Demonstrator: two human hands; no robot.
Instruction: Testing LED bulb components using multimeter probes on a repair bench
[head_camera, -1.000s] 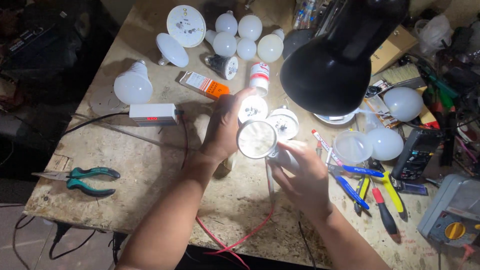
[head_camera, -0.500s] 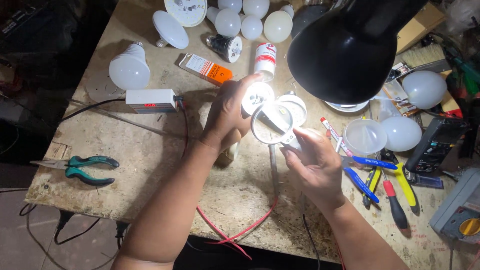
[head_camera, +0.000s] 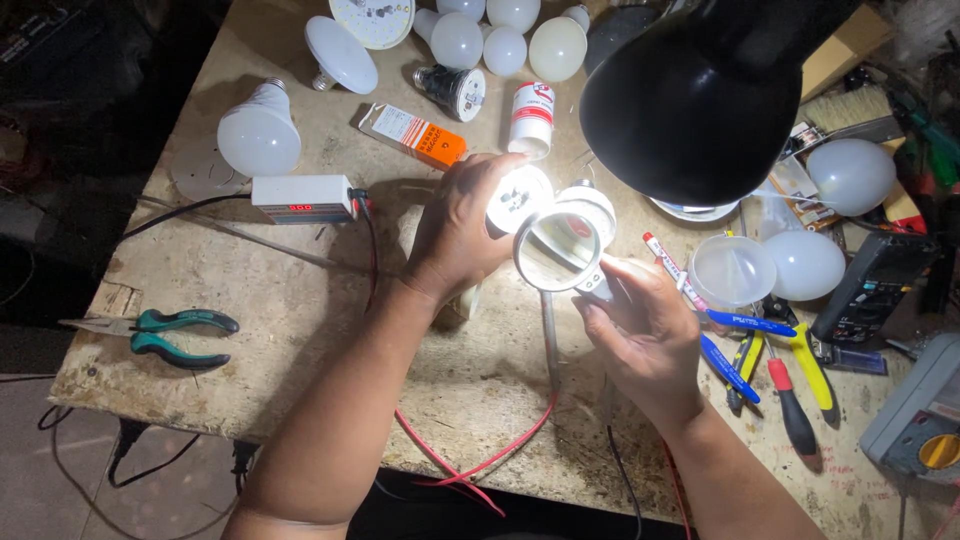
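My left hand grips an opened white bulb base, its round circuit face lit brightly and turned up. My right hand holds a round magnifying glass by its handle, the lens tilted just in front of the bulb base. Both hands hover over the middle of a worn wooden workbench beneath a black desk lamp shade.
Several white bulbs and domes lie at the back and right. A white tester box, an orange carton and green pliers lie to the left. Screwdrivers and cutters, a multimeter, red wires.
Both hands stayed together near the lamp while the camera view shifted. The magnifying glass tilted from face-on to angled over the bulb base.
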